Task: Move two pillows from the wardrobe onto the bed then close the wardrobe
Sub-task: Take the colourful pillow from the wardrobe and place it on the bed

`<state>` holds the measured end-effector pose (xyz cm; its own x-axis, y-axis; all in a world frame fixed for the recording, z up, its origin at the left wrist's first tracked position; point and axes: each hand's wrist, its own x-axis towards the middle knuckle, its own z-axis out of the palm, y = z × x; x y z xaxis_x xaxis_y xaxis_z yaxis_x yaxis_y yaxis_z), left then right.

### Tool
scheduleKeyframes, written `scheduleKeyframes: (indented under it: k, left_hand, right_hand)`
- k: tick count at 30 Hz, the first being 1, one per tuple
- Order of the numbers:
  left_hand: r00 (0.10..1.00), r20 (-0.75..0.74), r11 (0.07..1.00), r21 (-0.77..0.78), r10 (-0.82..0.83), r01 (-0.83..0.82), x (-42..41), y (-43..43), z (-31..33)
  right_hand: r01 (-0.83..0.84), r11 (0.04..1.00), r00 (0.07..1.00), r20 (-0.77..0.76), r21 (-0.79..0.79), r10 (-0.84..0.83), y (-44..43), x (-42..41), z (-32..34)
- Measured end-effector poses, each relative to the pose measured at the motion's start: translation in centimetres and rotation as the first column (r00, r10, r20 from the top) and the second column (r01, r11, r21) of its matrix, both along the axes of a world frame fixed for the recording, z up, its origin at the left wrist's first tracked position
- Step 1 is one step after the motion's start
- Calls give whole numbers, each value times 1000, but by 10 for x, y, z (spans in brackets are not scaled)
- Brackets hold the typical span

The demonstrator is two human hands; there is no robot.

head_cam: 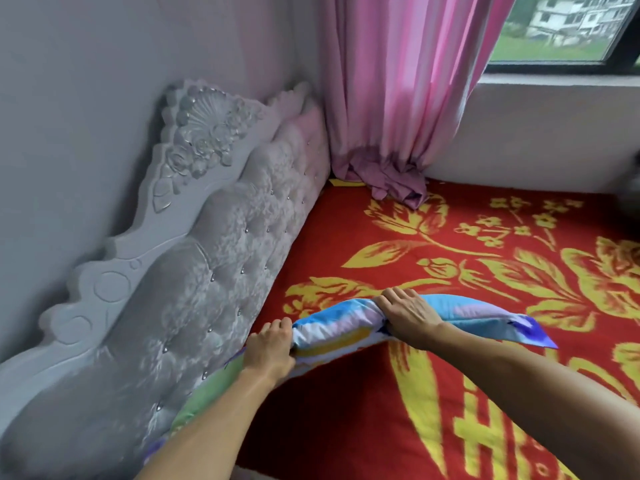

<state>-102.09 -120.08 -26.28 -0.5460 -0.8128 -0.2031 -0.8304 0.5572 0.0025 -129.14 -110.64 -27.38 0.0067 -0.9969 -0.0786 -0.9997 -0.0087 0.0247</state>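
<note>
Both hands are clamped on the colourful pillow [343, 327], left hand [272, 348] gripping its end near the tufted headboard [214, 271], right hand [408, 315] pinching the middle, pillow held just over the red-and-yellow bed [485, 258] cover

We see a red bed [346, 410] cover with yellow flowers, a blue, yellow and lilac pillow [346, 327], and at twelve o'clock a pink curtain [398, 81].
</note>
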Motion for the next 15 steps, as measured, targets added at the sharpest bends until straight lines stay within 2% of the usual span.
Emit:
scheduleKeyframes:
  k: [6,10,15]
  left_hand:
    - [993,-109,996,70,-43,51,-7,-97,-12]
    - [984,-180,991,129,2,22,-7,-128,-21]
    - [972,-233,991,131,-7,38,-27,-161,-15]
  right_hand:
    - [92,996,994,-65,10,-91,-80,3,11]
    - [90,996,987,-135,6,-89,-120,2,22]
    - [123,990,983,-130,-64,-131,-145,-10,37]
